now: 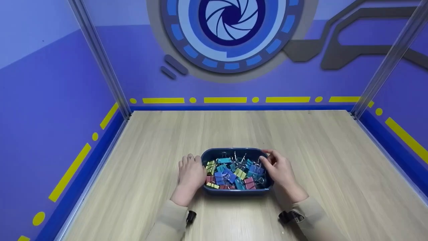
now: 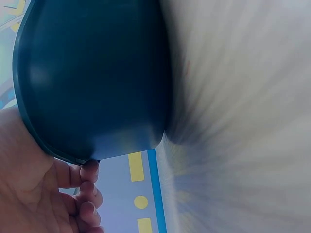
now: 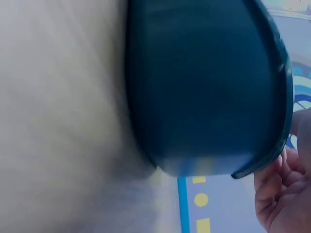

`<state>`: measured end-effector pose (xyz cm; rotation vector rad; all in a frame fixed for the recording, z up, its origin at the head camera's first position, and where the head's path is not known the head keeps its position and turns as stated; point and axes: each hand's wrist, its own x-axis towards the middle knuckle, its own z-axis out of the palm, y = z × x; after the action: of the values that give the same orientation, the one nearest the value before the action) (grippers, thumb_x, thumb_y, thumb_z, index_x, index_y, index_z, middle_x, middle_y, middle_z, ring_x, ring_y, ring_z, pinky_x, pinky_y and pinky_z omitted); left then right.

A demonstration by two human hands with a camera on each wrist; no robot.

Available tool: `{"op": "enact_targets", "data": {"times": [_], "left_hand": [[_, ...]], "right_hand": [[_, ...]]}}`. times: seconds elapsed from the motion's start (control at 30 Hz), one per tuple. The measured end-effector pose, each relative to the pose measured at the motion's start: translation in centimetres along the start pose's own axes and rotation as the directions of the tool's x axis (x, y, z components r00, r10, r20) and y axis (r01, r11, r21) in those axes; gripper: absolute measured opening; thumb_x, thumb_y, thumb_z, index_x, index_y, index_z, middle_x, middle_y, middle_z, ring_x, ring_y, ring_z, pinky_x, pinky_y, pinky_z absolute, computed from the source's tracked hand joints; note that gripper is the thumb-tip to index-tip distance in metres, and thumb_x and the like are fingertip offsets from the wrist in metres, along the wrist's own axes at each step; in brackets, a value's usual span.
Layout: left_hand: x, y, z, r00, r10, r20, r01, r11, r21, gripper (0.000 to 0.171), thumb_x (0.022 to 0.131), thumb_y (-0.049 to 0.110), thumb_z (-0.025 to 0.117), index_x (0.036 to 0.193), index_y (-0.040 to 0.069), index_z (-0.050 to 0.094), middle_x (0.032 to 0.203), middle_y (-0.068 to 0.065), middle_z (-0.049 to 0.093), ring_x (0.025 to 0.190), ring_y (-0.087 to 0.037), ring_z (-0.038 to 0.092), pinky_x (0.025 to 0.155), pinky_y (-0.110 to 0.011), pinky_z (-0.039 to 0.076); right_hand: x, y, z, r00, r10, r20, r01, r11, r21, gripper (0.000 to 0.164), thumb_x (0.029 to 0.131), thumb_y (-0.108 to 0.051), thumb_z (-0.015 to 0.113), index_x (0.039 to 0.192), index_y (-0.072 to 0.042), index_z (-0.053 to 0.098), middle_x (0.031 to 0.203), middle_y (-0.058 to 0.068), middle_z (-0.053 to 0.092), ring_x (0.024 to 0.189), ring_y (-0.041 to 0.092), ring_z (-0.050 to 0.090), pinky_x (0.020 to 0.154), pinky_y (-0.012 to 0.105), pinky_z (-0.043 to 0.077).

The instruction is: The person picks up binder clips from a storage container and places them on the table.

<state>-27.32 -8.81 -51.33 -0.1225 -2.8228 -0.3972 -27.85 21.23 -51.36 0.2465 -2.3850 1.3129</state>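
A dark blue plastic box (image 1: 237,192) with rounded corners stands on the wooden table, holding many binder clips (image 1: 240,173) in blue, teal, yellow-green and pink. At its left end, my left hand (image 1: 191,171) grips the rim, its curled fingers (image 2: 89,171) at the outside in the left wrist view; the thumb is hidden there. My right hand (image 1: 280,169) holds the opposite end near the far right corner. The right thumb (image 1: 266,164) lies over the rim, while the right fingers (image 3: 269,187) curl below it on the outside.
Pale wood-grain table (image 1: 160,134) spreads around the box. Blue printed panels (image 1: 140,67) with metal corner posts (image 1: 100,60) close off the back and both sides. Dark wrist devices (image 1: 291,217) sit at both sleeve cuffs.
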Motion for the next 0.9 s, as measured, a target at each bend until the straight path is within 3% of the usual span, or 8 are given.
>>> {"op": "enact_targets", "data": {"times": [0.2, 0.37, 0.63, 0.73, 0.9], "left_hand": [[0.0, 0.1, 0.0, 1.0, -0.002, 0.005, 0.002, 1.0, -0.005, 0.023, 0.088, 0.018, 0.065, 0.1, -0.001, 0.063, 0.104, -0.02, 0.059, 0.101, -0.038, 0.051, 0.088, -0.049, 0.04], [0.1, 0.2, 0.0, 1.0, -0.007, 0.015, 0.007, 1.0, -0.009, 0.025, 0.089, 0.019, 0.064, 0.102, -0.002, 0.064, 0.107, -0.021, 0.06, 0.102, -0.038, 0.052, 0.089, -0.049, 0.04], [0.1, 0.2, 0.1, 0.999, -0.016, 0.029, 0.016, 1.0, -0.007, 0.026, 0.09, 0.019, 0.065, 0.104, -0.002, 0.064, 0.109, -0.021, 0.059, 0.104, -0.038, 0.05, 0.091, -0.05, 0.039], [0.0, 0.2, 0.0, 0.999, -0.017, 0.031, 0.017, 1.0, -0.013, 0.026, 0.09, 0.019, 0.065, 0.104, -0.002, 0.063, 0.108, -0.021, 0.059, 0.104, -0.038, 0.05, 0.091, -0.05, 0.039], [0.0, 0.1, 0.0, 1.0, -0.01, 0.012, 0.01, 1.0, -0.009, 0.025, 0.089, 0.019, 0.065, 0.103, -0.002, 0.063, 0.107, -0.021, 0.06, 0.103, -0.038, 0.051, 0.09, -0.05, 0.039]], "right_hand": [[-0.9, -1.3, 1.1, 0.988, -0.144, 0.064, 0.134, 0.982, 0.133, 0.026, 0.086, -0.002, 0.078, 0.111, -0.002, 0.073, 0.082, 0.002, 0.07, 0.071, 0.003, 0.06, 0.061, 0.02, 0.05], [-1.6, -2.5, 2.2, 0.947, -0.257, 0.194, 0.226, 0.959, 0.17, 0.026, 0.085, -0.003, 0.08, 0.11, 0.0, 0.074, 0.097, 0.009, 0.075, 0.083, 0.015, 0.071, 0.07, 0.029, 0.06], [-1.6, -3.5, 4.0, 0.877, -0.27, 0.396, 0.246, 0.963, 0.112, 0.031, 0.085, -0.006, 0.08, 0.115, -0.001, 0.074, 0.108, 0.009, 0.077, 0.097, 0.025, 0.075, 0.083, 0.043, 0.06], [-1.4, -3.7, 4.6, 0.85, -0.287, 0.443, 0.261, 0.958, 0.12, 0.033, 0.086, -0.007, 0.08, 0.117, 0.0, 0.074, 0.111, 0.011, 0.078, 0.1, 0.027, 0.075, 0.086, 0.044, 0.06], [-1.1, -4.1, 5.6, 0.822, -0.266, 0.504, 0.261, 0.962, 0.082, 0.032, 0.087, -0.009, 0.079, 0.119, -0.002, 0.074, 0.114, 0.01, 0.077, 0.105, 0.026, 0.074, 0.091, 0.042, 0.058]]}}
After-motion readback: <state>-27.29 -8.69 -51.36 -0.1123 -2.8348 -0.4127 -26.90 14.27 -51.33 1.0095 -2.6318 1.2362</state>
